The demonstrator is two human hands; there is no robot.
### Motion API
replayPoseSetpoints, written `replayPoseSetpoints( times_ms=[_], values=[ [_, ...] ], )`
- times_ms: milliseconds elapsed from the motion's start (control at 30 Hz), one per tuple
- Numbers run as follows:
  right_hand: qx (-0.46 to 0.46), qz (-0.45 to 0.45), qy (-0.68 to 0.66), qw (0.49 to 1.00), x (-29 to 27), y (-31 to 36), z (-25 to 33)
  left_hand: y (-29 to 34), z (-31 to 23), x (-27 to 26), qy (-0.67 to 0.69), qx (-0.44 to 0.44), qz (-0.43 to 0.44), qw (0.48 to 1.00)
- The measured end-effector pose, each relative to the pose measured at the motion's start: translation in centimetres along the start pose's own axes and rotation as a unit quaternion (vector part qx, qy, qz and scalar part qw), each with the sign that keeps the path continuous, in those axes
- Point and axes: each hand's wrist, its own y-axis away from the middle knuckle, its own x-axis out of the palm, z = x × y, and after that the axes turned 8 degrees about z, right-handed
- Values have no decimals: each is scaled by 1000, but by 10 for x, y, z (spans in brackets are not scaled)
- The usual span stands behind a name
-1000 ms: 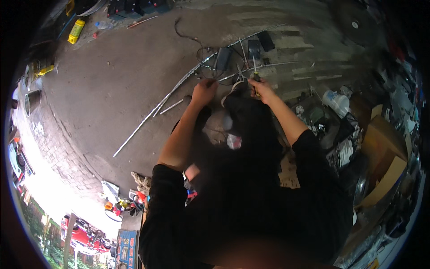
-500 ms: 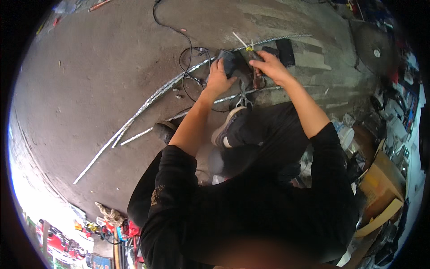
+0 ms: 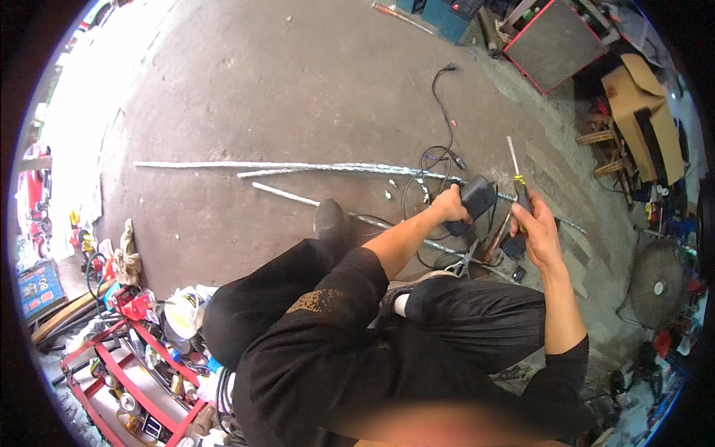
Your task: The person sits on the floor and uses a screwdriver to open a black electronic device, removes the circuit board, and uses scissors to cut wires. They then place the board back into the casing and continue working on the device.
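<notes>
Grey concrete floor (image 3: 246,112), cluttered margins, white glare at 1 side.

Strong light (image 3: 93,89) washes out the floor's far left corner and much of its left edge, while the right side lies dimmer, with paler streaks (image 3: 599,242) on the concrete. Blue containers (image 3: 447,18) line the far edge; near the far right corner sits 1 dark grey panel (image 3: 555,46) trimmed in red. Along the right edge come 1 opened cardboard box (image 3: 637,93), wooden legs (image 3: 596,138) beside it, then 1 dark round fan (image 3: 659,287) with a pale hub. Clutter fills the near left corner, around 1 red frame (image 3: 123,365); 1 blue board (image 3: 41,287) leans farther left.
</notes>
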Motion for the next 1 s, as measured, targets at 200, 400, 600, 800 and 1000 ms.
replayPoseSetpoints(
  times_ms=[200, 400, 600, 800, 1000],
  values=[
    [-75, 19, 162, 984, 0, 47, 6, 70, -23, -35, 112, 132, -29, 984],
    [-166, 20, 259, 951, -1, 66, 7, 115, -16, -34, 129, 106, -224, 960],
    [-245, 24, 318, 916, 23, 86, 29, 184, -5, -47, 409, 168, -132, 887],
    [-280, 11, 343, 897, 21, 94, 30, 181, -24, -30, 501, 215, -134, 828],
    [-280, -10, 412, 867, 33, 76, 10, 173, -22, -32, 506, 237, -127, 819]
  ],
)
